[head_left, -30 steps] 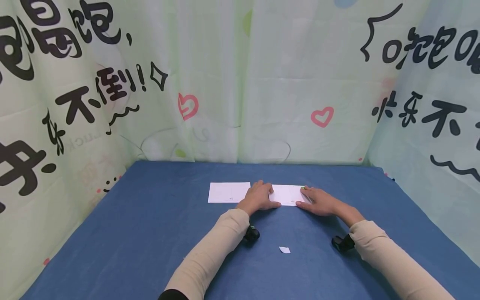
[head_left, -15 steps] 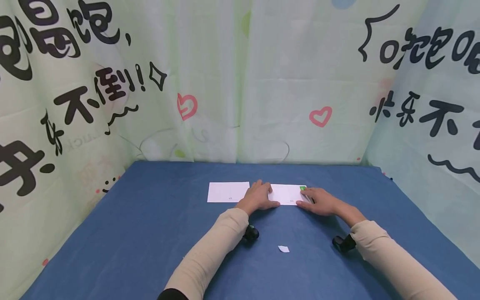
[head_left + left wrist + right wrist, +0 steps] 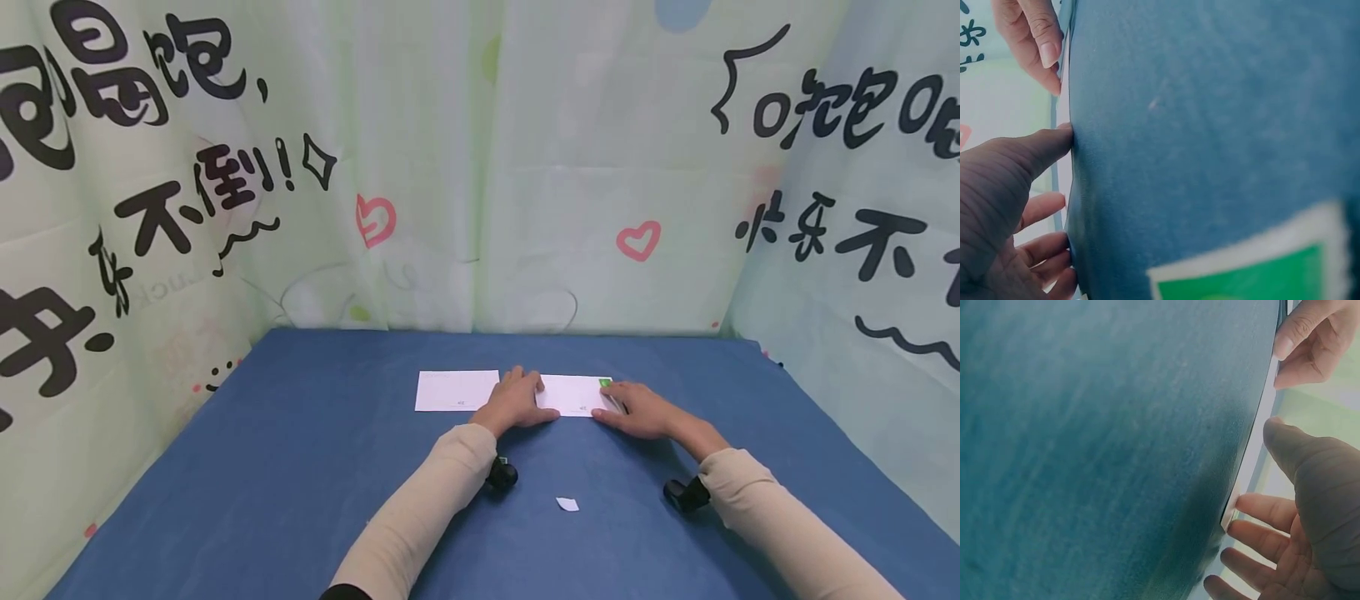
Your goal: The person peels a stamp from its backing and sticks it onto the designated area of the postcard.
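In the head view a white envelope lies flat on the blue cloth, with a small green stamp at its upper right corner. My left hand rests at the envelope's left end, thumb along the near edge. At the other end my right hand touches the envelope, its index fingertip right at the stamp and its thumb on the near edge. Both wrist views show the fingers spread and fairly straight. A green piece with a white edge looms close to the left wrist camera.
Left of my left hand lies a second white envelope. A small white paper scrap is on the blue cloth nearer to me. Printed curtains hang round the back and sides of the table.
My right index finger has shifted slightly off the stamp, so more of its green shows. The left hand and both envelopes keep their places; the head view tilts slightly.
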`<state>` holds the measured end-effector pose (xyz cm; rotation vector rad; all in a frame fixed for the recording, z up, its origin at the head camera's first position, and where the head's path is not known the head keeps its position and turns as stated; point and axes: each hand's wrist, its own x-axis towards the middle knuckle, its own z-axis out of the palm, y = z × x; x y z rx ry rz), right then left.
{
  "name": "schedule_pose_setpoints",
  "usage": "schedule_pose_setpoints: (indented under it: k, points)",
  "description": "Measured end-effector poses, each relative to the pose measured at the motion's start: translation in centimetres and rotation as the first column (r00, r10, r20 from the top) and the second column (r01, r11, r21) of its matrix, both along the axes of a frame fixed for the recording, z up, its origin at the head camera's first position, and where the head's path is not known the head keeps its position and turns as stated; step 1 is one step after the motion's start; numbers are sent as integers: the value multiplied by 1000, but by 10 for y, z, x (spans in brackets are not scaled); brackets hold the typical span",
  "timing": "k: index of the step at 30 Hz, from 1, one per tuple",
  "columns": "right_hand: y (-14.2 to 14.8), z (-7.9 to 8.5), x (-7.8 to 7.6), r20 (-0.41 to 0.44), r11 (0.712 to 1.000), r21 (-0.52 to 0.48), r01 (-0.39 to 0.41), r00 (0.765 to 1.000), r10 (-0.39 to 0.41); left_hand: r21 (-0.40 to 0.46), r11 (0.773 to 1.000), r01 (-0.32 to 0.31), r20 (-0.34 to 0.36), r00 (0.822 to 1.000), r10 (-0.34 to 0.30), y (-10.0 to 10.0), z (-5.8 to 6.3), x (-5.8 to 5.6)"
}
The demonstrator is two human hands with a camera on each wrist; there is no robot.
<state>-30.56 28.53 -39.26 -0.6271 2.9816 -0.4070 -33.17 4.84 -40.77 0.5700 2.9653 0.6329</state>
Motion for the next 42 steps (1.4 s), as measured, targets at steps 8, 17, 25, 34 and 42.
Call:
schedule_pose_setpoints:
  k: [8,17,25,34,42]
  points:
    - [1,-4,7,-73,1000,-16,5,997,-6,27,1000,13,-42,999,-12,-3,-4,5]
    - [-1,-3,31,-211,995,-79,-59,977,41,64,996,60,-152,987,-50,-20,6,19]
    - [-7,4,53,-233,994,-85,-62,972,41,81,985,150,-197,972,-132,-38,11,37]
    - [-15,6,70,-237,994,-82,-76,970,55,107,975,194,-176,969,-174,-52,6,50]
    - [-23,5,77,-239,989,-96,-117,967,91,110,971,212,-203,961,-187,-64,5,58]
